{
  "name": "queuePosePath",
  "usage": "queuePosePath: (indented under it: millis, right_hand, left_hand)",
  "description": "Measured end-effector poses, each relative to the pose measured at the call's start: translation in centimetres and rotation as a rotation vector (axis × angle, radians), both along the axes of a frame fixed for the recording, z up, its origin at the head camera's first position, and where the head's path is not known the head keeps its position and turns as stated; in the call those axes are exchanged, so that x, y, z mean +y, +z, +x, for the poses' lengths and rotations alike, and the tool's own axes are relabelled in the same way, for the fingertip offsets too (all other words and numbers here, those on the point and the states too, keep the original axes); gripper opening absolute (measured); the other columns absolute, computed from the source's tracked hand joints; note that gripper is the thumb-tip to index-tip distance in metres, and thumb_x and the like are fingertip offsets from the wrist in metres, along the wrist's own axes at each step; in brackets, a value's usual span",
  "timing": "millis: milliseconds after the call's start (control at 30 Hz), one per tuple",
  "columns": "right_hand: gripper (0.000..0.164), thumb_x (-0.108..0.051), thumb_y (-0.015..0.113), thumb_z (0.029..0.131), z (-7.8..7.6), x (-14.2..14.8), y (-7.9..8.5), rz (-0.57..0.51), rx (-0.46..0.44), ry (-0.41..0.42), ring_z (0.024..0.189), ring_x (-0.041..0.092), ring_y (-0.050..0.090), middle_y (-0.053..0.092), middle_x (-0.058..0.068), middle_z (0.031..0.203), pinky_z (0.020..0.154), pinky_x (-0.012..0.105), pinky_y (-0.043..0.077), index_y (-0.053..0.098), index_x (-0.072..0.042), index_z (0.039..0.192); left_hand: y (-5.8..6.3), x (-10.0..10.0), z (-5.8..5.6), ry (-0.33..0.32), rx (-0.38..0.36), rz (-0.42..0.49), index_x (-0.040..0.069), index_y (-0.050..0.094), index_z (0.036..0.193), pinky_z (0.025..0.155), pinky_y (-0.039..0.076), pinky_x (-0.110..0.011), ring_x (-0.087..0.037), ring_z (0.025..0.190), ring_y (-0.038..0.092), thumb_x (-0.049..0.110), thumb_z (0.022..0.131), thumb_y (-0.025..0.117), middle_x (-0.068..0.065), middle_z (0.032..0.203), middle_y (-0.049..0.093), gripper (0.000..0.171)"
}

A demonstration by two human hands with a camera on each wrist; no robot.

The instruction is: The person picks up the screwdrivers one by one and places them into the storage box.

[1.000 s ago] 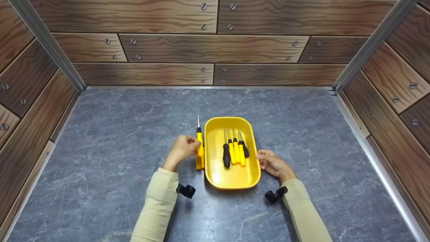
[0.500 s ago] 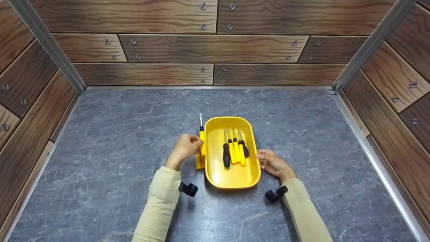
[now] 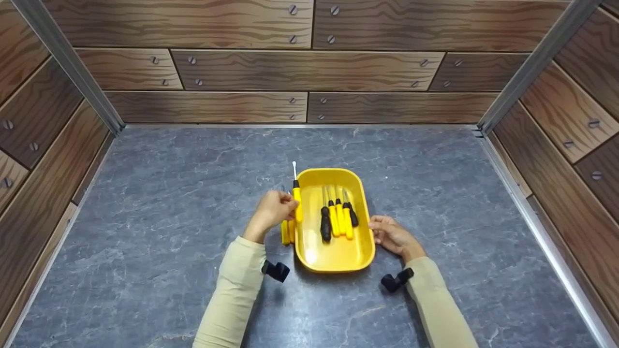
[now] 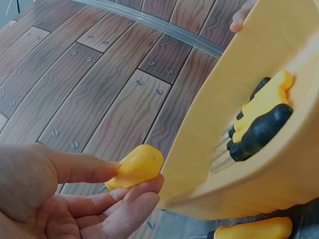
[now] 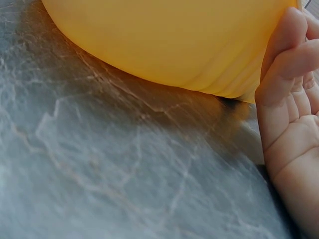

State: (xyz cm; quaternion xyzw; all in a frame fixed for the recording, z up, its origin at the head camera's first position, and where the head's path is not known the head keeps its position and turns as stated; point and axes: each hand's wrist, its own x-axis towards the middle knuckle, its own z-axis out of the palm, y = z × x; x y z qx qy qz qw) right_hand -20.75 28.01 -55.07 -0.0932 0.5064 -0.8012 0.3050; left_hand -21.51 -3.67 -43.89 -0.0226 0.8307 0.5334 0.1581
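My left hand (image 3: 275,210) pinches the yellow handle of a screwdriver (image 3: 297,203) between thumb and fingers, above the left rim of a yellow tray (image 3: 333,256). The screwdriver's shaft points away from me. In the left wrist view the butt of its handle (image 4: 142,164) shows between thumb and fingers. My right hand (image 3: 396,237) touches the tray's right wall from outside, its fingers loosely bent. Inside the tray lie several screwdrivers side by side, among them a black-handled screwdriver (image 3: 326,224) and yellow-handled screwdrivers (image 3: 341,220).
More yellow-handled screwdrivers (image 3: 286,233) lie on the grey marbled table (image 3: 193,169), against the tray's left side and partly hidden under my left hand. Wood-patterned panels (image 3: 309,70) stand at the back and both sides.
My left hand has moved right with the screwdriver, from beside the tray to over its left rim. The right hand and the tray have stayed in place.
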Motion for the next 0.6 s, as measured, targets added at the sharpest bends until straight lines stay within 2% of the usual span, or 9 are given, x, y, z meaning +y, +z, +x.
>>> queuePosePath:
  millis: [400,600]
  right_hand:
    - [0.021,-0.006,0.051,0.097,0.02,-0.03,-0.07,0.012,0.002,-0.005,0.057,0.0,0.053,0.066,-0.008,0.072,0.05,0.008,0.041,0.064,-0.014,0.082]
    - [0.023,-0.006,0.049,0.097,-0.04,-0.03,-0.14,0.008,0.007,-0.003,0.057,0.0,0.054,0.067,-0.008,0.073,0.049,0.008,0.041,0.064,-0.014,0.082]
  left_hand:
    - [0.26,0.66,-0.07,-0.019,0.005,0.031,-0.01,0.066,0.107,0.069,0.063,-0.027,-0.012,0.065,0.067,0.005,0.094,0.057,-0.025,0.098,0.07,0.022]
    - [0.41,0.87,-0.04,-0.028,0.008,0.034,-0.01,0.066,0.102,0.068,0.063,-0.028,-0.011,0.062,0.065,0.004,0.093,0.058,-0.025,0.094,0.071,0.019]
